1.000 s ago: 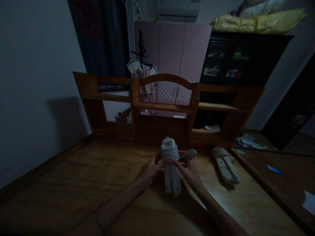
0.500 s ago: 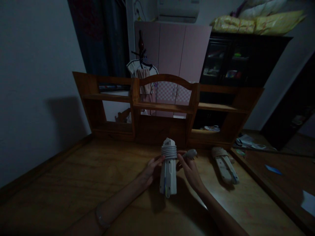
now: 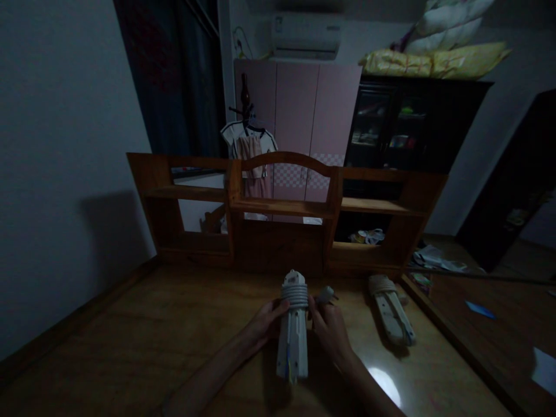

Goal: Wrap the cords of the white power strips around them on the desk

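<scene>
I have my left hand (image 3: 260, 327) and right hand (image 3: 333, 333) partly closed, gripping the cord-wrapped power strip (image 3: 293, 341) above the tabletop (image 3: 152, 330); a second strip (image 3: 392, 317) lies near its right edge; a wooden shelf (image 3: 282, 207) lines its far edge.

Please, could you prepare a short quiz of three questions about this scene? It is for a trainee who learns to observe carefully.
1. Multiple choice: what is wound around the held power strip?
A) a towel
B) a cord
C) a leather belt

2. True or false: the second power strip lies on the tabletop, to the right of the held one.

3. Fill in the blank: the plug sticks out close beside the person's own ____ hand.

Key: 1. B; 2. true; 3. right, since the plug shows next to the right hand.
</scene>
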`<act>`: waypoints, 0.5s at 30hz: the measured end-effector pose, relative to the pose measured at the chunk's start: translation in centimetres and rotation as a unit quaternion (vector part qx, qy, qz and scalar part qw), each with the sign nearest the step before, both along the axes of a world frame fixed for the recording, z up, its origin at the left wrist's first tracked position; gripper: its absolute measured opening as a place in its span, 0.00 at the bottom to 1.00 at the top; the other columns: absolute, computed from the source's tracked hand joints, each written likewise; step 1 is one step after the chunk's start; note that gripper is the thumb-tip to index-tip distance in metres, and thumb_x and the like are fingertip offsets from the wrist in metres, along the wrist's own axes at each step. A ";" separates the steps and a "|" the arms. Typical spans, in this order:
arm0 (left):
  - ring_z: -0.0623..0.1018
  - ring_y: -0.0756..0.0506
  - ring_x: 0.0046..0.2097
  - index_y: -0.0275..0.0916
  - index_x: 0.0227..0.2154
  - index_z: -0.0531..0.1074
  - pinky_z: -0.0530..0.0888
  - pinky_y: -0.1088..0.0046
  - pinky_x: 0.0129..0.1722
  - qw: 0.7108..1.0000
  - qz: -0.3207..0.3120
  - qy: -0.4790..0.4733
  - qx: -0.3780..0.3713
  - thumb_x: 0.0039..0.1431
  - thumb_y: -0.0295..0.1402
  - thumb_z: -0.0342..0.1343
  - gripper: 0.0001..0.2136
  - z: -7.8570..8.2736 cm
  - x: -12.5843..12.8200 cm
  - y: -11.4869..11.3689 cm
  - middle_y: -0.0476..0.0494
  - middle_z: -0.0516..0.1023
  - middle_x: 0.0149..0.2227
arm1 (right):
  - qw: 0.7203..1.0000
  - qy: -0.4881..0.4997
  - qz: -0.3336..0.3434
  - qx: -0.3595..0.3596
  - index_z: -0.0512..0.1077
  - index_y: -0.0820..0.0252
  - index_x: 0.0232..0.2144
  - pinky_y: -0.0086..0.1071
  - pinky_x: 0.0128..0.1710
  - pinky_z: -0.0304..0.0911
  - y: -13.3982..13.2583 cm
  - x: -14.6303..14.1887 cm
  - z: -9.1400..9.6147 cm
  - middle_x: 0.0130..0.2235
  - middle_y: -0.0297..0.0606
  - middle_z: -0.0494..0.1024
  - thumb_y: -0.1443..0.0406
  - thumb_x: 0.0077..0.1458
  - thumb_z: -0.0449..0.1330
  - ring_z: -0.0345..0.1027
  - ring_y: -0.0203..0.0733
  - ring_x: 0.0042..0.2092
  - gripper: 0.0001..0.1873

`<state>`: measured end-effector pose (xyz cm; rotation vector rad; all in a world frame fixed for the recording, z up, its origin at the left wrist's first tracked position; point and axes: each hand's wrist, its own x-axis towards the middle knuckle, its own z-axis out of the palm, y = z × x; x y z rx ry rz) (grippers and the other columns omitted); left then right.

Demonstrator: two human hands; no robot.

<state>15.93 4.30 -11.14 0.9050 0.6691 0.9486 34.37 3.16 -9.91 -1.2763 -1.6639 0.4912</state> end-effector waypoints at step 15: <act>0.77 0.37 0.45 0.40 0.50 0.65 0.76 0.64 0.38 0.995 0.042 0.089 -0.015 0.45 0.45 0.65 0.30 -0.4 1.7 -0.4 0.36 0.75 0.46 | 0.934 0.279 0.053 -0.218 0.68 0.62 0.21 0.26 0.19 0.48 3.0 0.6 -1.9 0.17 0.28 0.63 0.50 0.45 0.61 0.54 0.31 0.19 0.20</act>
